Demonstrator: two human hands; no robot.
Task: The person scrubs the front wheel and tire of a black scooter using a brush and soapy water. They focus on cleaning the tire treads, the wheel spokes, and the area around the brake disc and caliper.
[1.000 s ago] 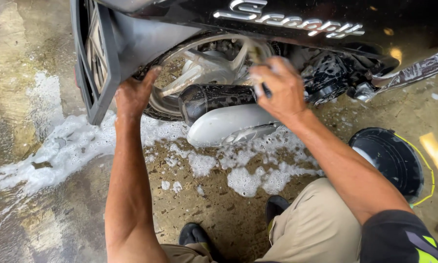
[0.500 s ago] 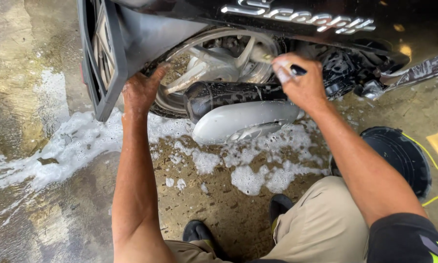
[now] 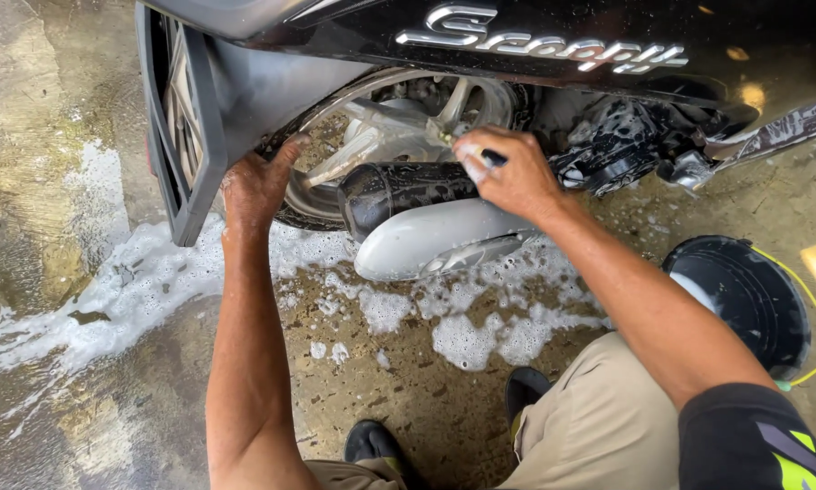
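While the left hand [image 3: 255, 186] braces the tyre [image 3: 292, 210], the right hand [image 3: 510, 172] — grip closed — holds a brush [image 3: 491, 158] (wheel-side).

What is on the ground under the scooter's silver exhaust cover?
White soap foam lies on wet concrete beneath the silver exhaust cover. The ground directly below it is hidden. Above, the right hand holds a brush; the left hand braces the fender.

Single head-worn view, looking steeply down, close above scooter rear wheel [image 3: 399, 136], wet floor [image 3: 81, 363]

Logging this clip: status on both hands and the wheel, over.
Left hand braced on tyre. Right hand shut on brush at rear wheel. Exhaust crosses the wheel.
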